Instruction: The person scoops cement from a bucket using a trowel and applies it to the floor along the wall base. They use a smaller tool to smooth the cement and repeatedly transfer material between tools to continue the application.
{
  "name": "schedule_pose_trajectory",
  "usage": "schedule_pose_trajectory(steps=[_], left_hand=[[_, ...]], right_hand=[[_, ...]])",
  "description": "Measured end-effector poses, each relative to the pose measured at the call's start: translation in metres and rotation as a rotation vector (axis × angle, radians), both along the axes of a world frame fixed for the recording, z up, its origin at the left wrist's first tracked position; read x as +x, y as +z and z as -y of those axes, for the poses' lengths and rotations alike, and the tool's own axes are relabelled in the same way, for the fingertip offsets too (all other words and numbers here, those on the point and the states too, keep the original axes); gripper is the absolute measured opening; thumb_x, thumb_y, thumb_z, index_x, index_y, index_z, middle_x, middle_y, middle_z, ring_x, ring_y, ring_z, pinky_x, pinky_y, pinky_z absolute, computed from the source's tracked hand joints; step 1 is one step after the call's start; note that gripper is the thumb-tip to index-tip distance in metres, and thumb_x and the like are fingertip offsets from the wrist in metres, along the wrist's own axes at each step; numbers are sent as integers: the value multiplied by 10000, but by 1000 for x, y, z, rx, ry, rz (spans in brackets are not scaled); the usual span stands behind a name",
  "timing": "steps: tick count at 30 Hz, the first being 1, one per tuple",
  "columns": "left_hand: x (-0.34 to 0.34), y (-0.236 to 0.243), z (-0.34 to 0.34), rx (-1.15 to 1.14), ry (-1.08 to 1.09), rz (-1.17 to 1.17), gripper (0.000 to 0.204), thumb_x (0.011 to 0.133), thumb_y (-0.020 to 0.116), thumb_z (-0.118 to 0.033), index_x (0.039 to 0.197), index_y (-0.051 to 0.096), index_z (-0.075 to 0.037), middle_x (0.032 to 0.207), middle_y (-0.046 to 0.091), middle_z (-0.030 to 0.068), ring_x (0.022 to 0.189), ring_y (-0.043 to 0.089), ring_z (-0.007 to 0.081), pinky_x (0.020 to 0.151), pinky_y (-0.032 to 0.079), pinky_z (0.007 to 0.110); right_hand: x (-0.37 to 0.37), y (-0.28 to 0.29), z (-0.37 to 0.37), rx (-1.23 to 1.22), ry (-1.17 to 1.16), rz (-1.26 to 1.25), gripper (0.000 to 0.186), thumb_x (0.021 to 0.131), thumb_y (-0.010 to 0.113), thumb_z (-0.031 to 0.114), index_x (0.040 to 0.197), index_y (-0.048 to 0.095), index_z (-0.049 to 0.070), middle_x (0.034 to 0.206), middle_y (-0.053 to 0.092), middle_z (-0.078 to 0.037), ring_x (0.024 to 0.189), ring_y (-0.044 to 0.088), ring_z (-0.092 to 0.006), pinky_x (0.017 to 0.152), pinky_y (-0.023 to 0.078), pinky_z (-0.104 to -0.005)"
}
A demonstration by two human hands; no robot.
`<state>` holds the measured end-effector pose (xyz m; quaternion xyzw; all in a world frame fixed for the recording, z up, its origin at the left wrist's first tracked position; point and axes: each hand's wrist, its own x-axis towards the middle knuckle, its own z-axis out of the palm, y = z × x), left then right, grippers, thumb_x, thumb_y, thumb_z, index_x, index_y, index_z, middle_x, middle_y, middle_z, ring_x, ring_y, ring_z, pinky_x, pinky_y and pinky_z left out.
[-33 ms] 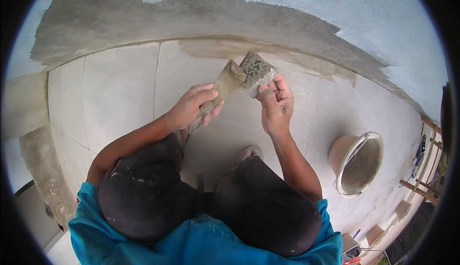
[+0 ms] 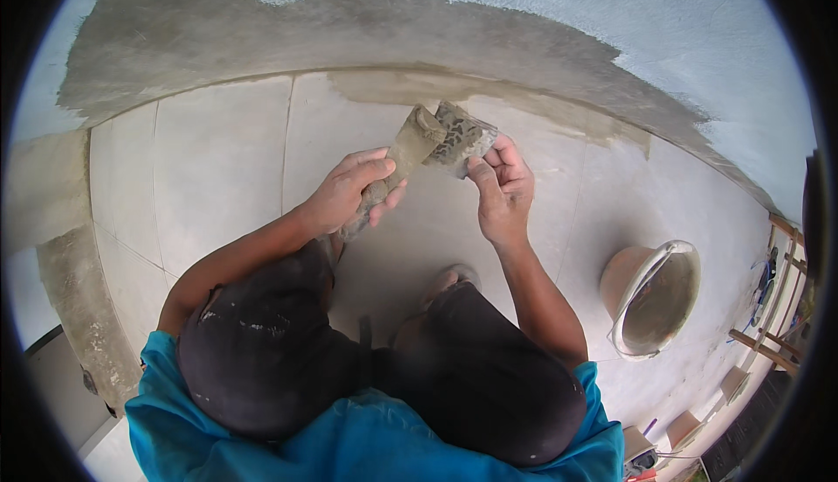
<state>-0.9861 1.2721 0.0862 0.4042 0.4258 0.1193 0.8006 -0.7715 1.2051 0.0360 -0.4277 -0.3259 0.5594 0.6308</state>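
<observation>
My left hand (image 2: 349, 192) is wrapped round the handle of a putty knife (image 2: 410, 143) coated in grey-brown paste, with a lump of paste near the blade's tip. A flat, squarish piece (image 2: 463, 140) with dark patterned marks is pinched between the thumb and fingers of my right hand (image 2: 504, 190). Pale paste crusts its lower right part. The putty knife's tip overlaps the left side of this piece, and both are held above the floor. What the flat piece is made of, I cannot tell.
A bucket (image 2: 621, 274) with a pale rim and grey residue inside stands to my right. Ahead, the light-blue wall (image 2: 698, 37) has a grey coated band (image 2: 349, 33) along its base. Large pale tiles (image 2: 218, 155) cover the floor. Wooden bars (image 2: 764, 351) lie at far right.
The flat piece in my right hand has shifted slightly left and toward me, with its marked face overlapping the putty knife's tip a little differently. My left hand has hardly moved.
</observation>
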Motion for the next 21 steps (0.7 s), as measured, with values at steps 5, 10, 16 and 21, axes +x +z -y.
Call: schedule_pose_trajectory(steps=[5,10,16,21], left_hand=[[-14,24,-4,188,72,-42,275,1030,417,-265,1074,538,-23,842,583,53,635,525,102,605,450,259],[-78,75,10,679,94,-369,281,1041,487,-238,1169,573,-2,933,587,23,765,509,76,691,434,232],[-151,75,-10,1001,231,-552,270,1040,488,-182,1204,586,9,981,603,45,813,533,98,736,449,253],[-154,41,-32,1255,98,-448,221,989,516,-36,1166,627,36,990,611,124,769,558,152,662,470,268]], right_hand=[[-10,-25,8,-16,143,53,306,925,537,33,1223,545,-36,1117,671,-112,1078,612,-139,933,472,-300],[-12,-24,8,-217,43,-320,293,925,579,79,1206,533,15,1058,669,-71,940,623,-111,841,488,-279],[-23,15,11,-393,120,-394,337,933,593,116,1243,513,13,1051,665,-59,951,618,-103,845,486,-264],[-20,49,-8,-476,332,-240,315,941,575,120,1234,564,6,1072,673,-52,949,628,-102,845,492,-262]])
